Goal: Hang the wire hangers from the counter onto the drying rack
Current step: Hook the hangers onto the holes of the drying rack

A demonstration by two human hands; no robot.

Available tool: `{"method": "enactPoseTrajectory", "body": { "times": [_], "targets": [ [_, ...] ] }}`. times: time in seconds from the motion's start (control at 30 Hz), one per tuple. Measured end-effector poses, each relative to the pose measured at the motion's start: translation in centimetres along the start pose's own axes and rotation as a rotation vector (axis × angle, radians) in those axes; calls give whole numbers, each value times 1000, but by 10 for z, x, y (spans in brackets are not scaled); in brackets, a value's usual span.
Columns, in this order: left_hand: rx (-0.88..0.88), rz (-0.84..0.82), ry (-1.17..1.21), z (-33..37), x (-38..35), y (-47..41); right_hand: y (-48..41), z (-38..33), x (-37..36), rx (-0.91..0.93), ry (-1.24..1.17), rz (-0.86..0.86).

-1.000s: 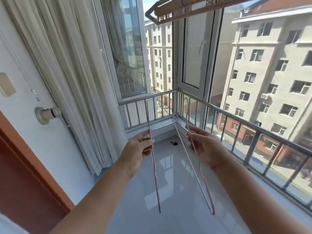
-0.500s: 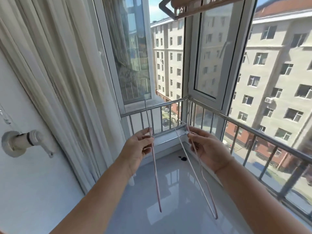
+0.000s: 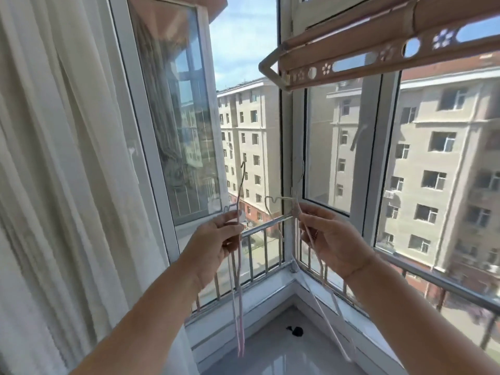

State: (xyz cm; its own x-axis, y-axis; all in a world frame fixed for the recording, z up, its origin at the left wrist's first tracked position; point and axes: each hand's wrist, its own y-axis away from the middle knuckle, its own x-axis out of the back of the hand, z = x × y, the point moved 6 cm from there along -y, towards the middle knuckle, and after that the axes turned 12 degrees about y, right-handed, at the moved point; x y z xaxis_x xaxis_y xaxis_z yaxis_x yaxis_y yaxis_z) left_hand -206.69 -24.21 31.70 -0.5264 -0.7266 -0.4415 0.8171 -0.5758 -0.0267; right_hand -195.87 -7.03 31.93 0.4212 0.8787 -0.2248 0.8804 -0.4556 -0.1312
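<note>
No writing, label, brand or number can be read anywhere — not on any surface in view.

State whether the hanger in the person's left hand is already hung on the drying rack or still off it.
Off it. The left hand grips the hanger below the drying rack; its hook points up, touching nothing.

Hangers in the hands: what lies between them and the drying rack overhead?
In the head view, nothing solid: only open air against window glass and sky separates the left hand and right hand, each gripping wire hangers, from the drying rack.
</note>
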Motion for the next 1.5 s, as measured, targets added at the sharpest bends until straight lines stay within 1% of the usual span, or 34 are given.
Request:
{"method": "enactPoseTrajectory", "body": {
  "times": [0.13, 0.3, 0.43, 0.6, 0.83, 1.03, 1.2, 1.33, 1.5],
  "targets": [
    [13, -142, -30, 33, -18, -66, -49, -23, -4, 77, -37, 81],
    [4, -286, -85, 63, -52, -137, -96, -64, 3, 173, 21, 208],
    [-13, -388, -58, 81, -88, -181, -129, -97, 13, 233, 103, 312],
    [-65, -421, -57, 91, -115, -225, -158, -127, 24, 316, 147, 336],
    [-84, -466, -34, 92, -128, -262, -188, -132, 37, 329, 169, 385],
    [-71, -496, -22, 93, -133, -291, -204, -138, 39, 350, 187, 434],
    [-54, -559, -11, 98, -140, -310, -216, -142, 34, 362, 206, 479],
    [-37, -617, -21, 101, -149, -323, -225, -139, 34, 364, 169, 537],
    [28, -656, -9, 89, -155, -339, -232, -131, 39, 341, 182, 596]
  ]
}}
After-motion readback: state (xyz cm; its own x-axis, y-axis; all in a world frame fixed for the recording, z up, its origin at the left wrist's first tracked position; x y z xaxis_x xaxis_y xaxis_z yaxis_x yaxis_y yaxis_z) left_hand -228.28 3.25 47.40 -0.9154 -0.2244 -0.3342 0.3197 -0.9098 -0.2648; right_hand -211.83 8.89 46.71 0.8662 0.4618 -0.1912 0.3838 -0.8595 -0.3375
